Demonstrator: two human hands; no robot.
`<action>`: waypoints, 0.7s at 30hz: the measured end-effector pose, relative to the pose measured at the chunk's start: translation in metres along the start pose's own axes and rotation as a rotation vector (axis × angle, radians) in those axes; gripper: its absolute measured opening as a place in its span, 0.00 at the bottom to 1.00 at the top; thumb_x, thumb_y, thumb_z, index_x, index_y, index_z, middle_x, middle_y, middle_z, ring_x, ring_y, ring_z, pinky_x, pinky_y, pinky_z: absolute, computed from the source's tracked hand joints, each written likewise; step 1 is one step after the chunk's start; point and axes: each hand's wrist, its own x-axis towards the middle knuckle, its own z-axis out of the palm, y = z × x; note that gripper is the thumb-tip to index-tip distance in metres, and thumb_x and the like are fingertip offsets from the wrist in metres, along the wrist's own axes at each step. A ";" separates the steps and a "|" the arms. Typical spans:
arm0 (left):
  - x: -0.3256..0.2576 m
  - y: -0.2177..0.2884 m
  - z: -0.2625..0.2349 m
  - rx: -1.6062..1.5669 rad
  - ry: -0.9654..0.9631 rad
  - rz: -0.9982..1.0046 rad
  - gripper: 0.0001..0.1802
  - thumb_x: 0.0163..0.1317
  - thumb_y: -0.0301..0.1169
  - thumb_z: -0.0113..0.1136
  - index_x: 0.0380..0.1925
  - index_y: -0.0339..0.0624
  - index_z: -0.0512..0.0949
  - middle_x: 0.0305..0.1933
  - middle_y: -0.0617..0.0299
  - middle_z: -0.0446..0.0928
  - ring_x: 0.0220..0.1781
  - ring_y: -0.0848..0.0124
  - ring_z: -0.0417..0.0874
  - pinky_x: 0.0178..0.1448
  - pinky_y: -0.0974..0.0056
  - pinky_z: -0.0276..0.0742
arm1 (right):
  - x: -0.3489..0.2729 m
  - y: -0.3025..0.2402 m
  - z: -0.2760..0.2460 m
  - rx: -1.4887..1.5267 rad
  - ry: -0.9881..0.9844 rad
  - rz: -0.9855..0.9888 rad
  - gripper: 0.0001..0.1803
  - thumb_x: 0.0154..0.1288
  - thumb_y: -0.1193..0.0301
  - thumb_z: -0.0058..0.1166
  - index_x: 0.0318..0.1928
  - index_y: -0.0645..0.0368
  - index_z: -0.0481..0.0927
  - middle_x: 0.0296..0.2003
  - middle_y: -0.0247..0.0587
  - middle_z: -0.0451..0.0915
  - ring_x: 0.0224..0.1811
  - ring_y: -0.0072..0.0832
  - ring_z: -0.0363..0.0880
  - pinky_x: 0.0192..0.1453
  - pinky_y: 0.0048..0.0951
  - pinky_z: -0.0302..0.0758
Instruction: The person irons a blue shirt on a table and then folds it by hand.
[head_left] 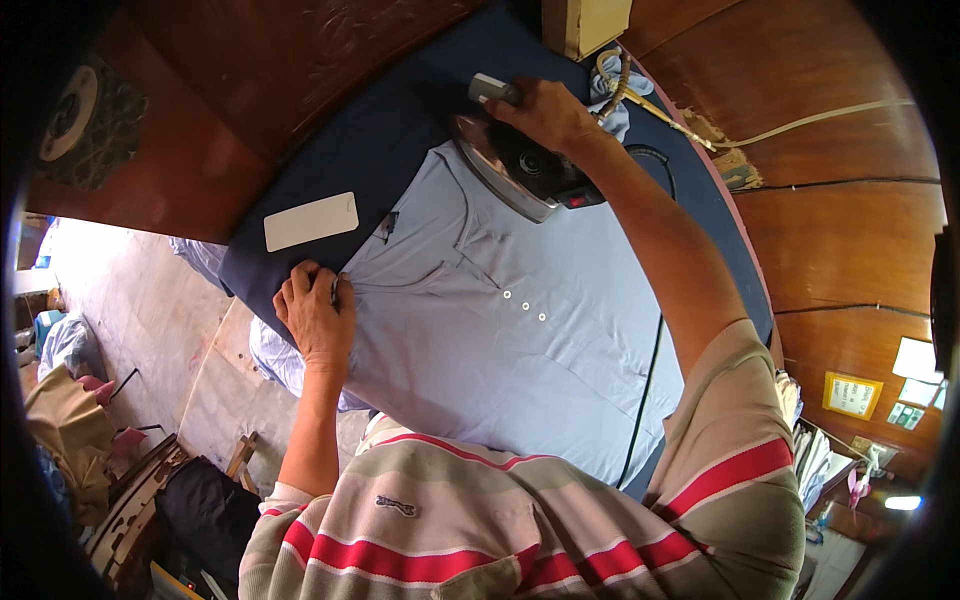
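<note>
A light blue shirt point(590, 320) with white buttons lies spread over a dark navy ironing cover point(300, 130). My right hand point(548, 118) is wrapped round the handle of a black iron point(530, 160). Its metal soleplate rests along the far right shoulder area of the shirt, beside the neckline. My left hand point(318, 312) has its fingers curled at the shirt's left edge, pinching the cloth there; the exact grip is partly hidden. Just beyond that hand lies a blank white card point(310, 222).
A black cord point(650, 400) runs across the shirt's right side. At the far right are a pale box point(588, 25), a bunched blue cloth point(615, 120) and a wrapped hose point(675, 120). Wooden panels point(830, 230) border the right. Bundled clothes point(75, 345) lie at the left.
</note>
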 end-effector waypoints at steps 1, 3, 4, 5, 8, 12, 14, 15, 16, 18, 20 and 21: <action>0.001 -0.002 -0.001 0.002 0.000 -0.012 0.08 0.53 0.34 0.59 0.29 0.42 0.78 0.44 0.60 0.71 0.49 0.61 0.70 0.59 0.56 0.57 | 0.002 -0.001 0.001 0.013 -0.001 -0.019 0.30 0.58 0.46 0.51 0.41 0.65 0.77 0.32 0.58 0.80 0.38 0.52 0.79 0.44 0.40 0.75; -0.001 -0.005 0.001 -0.010 0.001 0.001 0.09 0.53 0.35 0.59 0.29 0.41 0.78 0.44 0.60 0.71 0.49 0.61 0.70 0.59 0.56 0.57 | -0.015 0.002 0.006 -0.054 -0.021 -0.034 0.30 0.59 0.47 0.50 0.41 0.65 0.77 0.32 0.59 0.80 0.37 0.52 0.79 0.43 0.40 0.75; -0.002 -0.008 0.001 -0.007 0.006 -0.002 0.09 0.52 0.35 0.60 0.29 0.41 0.78 0.44 0.60 0.71 0.49 0.61 0.70 0.59 0.56 0.57 | -0.026 -0.002 0.009 -0.082 -0.034 -0.054 0.30 0.59 0.47 0.50 0.41 0.65 0.76 0.32 0.59 0.80 0.37 0.52 0.79 0.42 0.41 0.75; -0.002 -0.008 0.000 0.001 0.019 -0.003 0.10 0.52 0.36 0.60 0.28 0.41 0.78 0.45 0.60 0.71 0.49 0.61 0.70 0.59 0.56 0.57 | -0.042 -0.010 0.006 -0.093 -0.097 -0.021 0.30 0.59 0.47 0.50 0.42 0.65 0.76 0.30 0.60 0.79 0.36 0.51 0.80 0.42 0.40 0.75; -0.001 -0.001 -0.002 0.009 0.026 0.004 0.11 0.52 0.37 0.60 0.30 0.41 0.78 0.45 0.60 0.72 0.49 0.61 0.70 0.60 0.56 0.56 | -0.059 -0.011 0.003 -0.025 -0.105 0.021 0.30 0.58 0.46 0.50 0.41 0.65 0.76 0.30 0.59 0.80 0.35 0.51 0.80 0.42 0.41 0.75; 0.000 0.000 0.001 -0.069 0.023 -0.028 0.15 0.53 0.38 0.59 0.37 0.42 0.75 0.46 0.60 0.72 0.51 0.60 0.71 0.60 0.55 0.55 | -0.036 -0.008 0.002 -0.025 -0.075 -0.040 0.31 0.58 0.45 0.49 0.41 0.65 0.77 0.29 0.58 0.80 0.33 0.50 0.80 0.41 0.41 0.75; 0.000 0.003 0.004 -0.100 0.153 0.033 0.17 0.54 0.36 0.59 0.43 0.44 0.72 0.49 0.59 0.73 0.54 0.60 0.70 0.61 0.55 0.54 | -0.036 -0.012 0.000 -0.005 -0.091 -0.041 0.31 0.59 0.45 0.48 0.40 0.66 0.77 0.29 0.59 0.79 0.33 0.50 0.80 0.40 0.41 0.75; 0.001 0.008 0.006 -0.120 0.161 0.107 0.17 0.53 0.36 0.59 0.43 0.44 0.73 0.49 0.59 0.73 0.54 0.60 0.70 0.61 0.55 0.54 | -0.040 -0.012 -0.003 0.006 -0.092 -0.028 0.31 0.59 0.45 0.48 0.39 0.66 0.77 0.29 0.59 0.79 0.33 0.50 0.80 0.39 0.41 0.75; 0.003 0.018 0.002 -0.129 0.174 0.171 0.17 0.53 0.35 0.60 0.42 0.45 0.73 0.50 0.58 0.73 0.54 0.60 0.70 0.61 0.55 0.54 | -0.043 -0.015 -0.002 0.022 -0.096 -0.030 0.31 0.59 0.45 0.48 0.39 0.66 0.77 0.28 0.59 0.79 0.33 0.50 0.79 0.39 0.41 0.75; 0.014 0.043 0.004 -0.157 0.182 0.286 0.15 0.52 0.33 0.60 0.41 0.46 0.74 0.47 0.59 0.75 0.52 0.60 0.72 0.59 0.55 0.58 | -0.059 0.004 0.004 -0.034 -0.059 -0.133 0.30 0.59 0.46 0.48 0.40 0.66 0.76 0.28 0.58 0.79 0.32 0.51 0.79 0.38 0.41 0.75; 0.022 0.065 0.018 -0.237 0.104 0.361 0.14 0.53 0.32 0.59 0.40 0.46 0.75 0.44 0.59 0.76 0.49 0.60 0.74 0.56 0.55 0.61 | -0.080 0.016 0.004 -0.070 -0.091 -0.151 0.29 0.57 0.47 0.50 0.41 0.64 0.76 0.27 0.56 0.79 0.32 0.51 0.79 0.38 0.42 0.75; 0.025 0.071 0.024 -0.274 0.065 0.394 0.13 0.53 0.31 0.58 0.40 0.46 0.75 0.43 0.60 0.77 0.47 0.61 0.75 0.54 0.55 0.63 | -0.092 0.017 0.003 -0.052 -0.145 -0.147 0.28 0.57 0.48 0.51 0.41 0.64 0.76 0.26 0.56 0.79 0.32 0.50 0.79 0.38 0.42 0.76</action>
